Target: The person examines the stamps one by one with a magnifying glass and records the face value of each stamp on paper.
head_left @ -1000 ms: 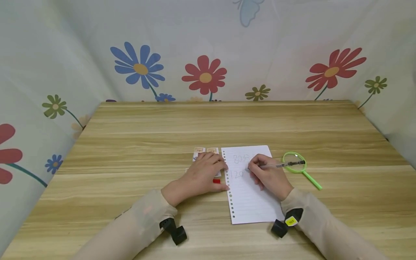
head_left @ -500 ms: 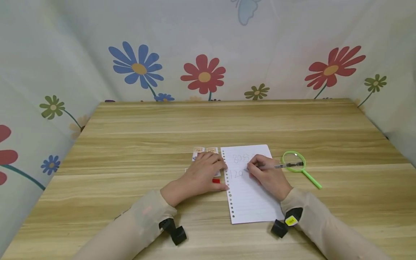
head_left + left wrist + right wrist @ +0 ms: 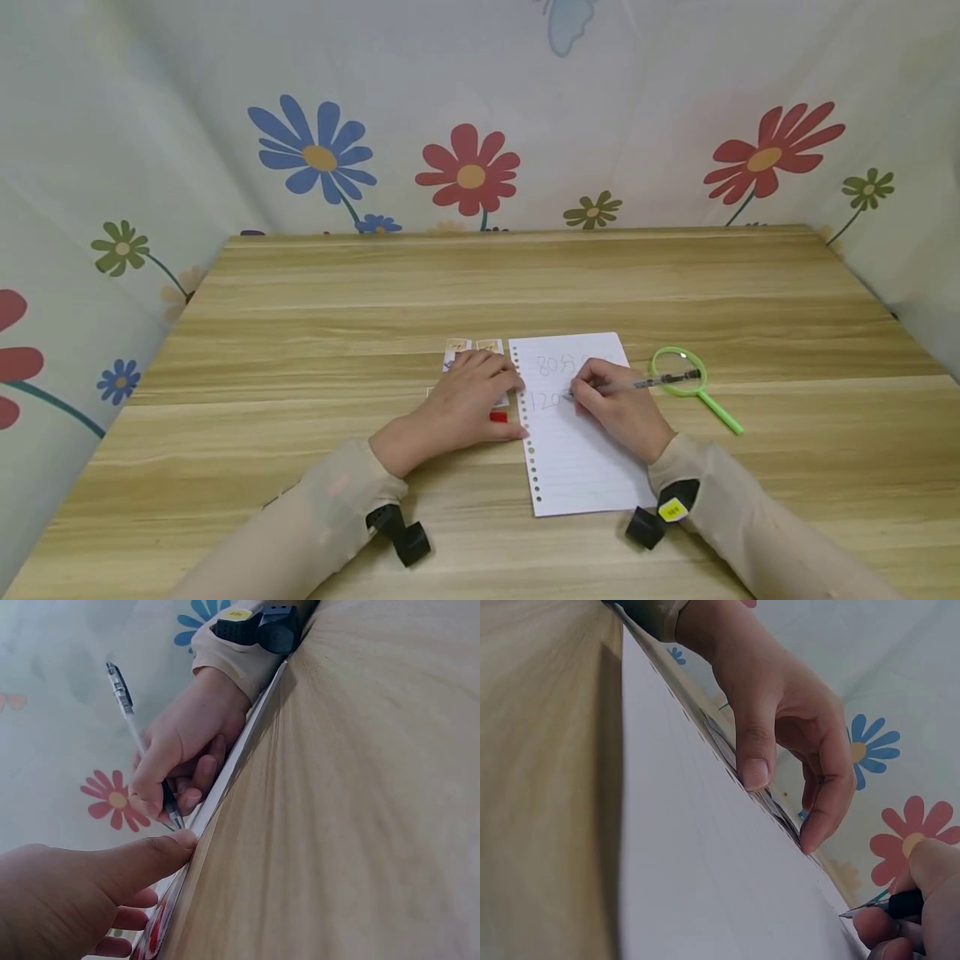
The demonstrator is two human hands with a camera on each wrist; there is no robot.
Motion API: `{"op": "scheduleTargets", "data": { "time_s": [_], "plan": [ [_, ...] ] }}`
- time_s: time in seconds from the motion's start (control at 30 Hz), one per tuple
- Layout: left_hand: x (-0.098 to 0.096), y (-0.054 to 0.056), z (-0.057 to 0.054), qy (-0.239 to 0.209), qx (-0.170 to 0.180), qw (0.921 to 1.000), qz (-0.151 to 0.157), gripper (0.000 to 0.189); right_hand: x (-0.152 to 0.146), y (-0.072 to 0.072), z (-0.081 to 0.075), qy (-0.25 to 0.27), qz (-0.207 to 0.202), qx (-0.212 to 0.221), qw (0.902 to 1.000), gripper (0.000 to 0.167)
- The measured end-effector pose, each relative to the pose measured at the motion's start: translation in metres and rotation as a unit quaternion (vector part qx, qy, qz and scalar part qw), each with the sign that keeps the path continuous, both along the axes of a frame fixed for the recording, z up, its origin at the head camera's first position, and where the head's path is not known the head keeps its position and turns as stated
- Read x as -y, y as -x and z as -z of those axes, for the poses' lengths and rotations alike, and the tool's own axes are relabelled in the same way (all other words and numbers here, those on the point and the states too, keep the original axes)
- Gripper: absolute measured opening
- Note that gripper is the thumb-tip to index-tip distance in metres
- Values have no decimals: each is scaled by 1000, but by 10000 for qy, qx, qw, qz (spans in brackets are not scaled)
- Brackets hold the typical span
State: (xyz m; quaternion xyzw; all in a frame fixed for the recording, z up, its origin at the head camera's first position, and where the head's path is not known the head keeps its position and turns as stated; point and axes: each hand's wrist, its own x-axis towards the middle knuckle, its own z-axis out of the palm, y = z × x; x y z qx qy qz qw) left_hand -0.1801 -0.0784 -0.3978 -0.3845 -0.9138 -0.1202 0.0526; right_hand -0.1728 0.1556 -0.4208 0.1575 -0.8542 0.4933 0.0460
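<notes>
My right hand [image 3: 626, 412] pinches a clear-barrelled pen [image 3: 643, 383] with a dark grip, its tip down on a white lined sheet of paper [image 3: 585, 475]. Pencil-grey writing shows on the sheet: "80" with a character on the top line, "120" below it, where the pen tip is. My left hand [image 3: 461, 404] lies palm down with spread, relaxed fingers; its thumb [image 3: 161, 859] and fingertips touch the sheet's punched left edge. Under that hand, partly hidden, are several small stamp-like printed pieces [image 3: 458, 344] and a red patch [image 3: 498, 417].
A green magnifying glass [image 3: 722, 415] lies just right of the sheet, with the pen's back end over its lens. The wooden table [image 3: 337, 308] runs back to a flower-printed cloth [image 3: 637, 100]. Black wrist cameras [image 3: 412, 543] sit on both sleeves.
The pen tip makes small movements just after "120", where a short mark now shows. My left hand stays in place, and the head view shifts slightly.
</notes>
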Motion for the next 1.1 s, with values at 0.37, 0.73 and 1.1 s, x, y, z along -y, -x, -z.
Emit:
{"op": "scheduleTargets", "data": {
  "time_s": [0.37,0.73,1.1],
  "plan": [
    [0,0,0,-23,-1,10000,19,51,-2,0,-3,-141,517,56,9985,18],
    [0,0,0,-26,-17,10000,8,52,2,-1,-4,-82,206,92,9997,15],
    [-1,0,-1,-45,134,9999,-43,53,0,-1,-4,-91,221,158,9996,16]
  ]
}}
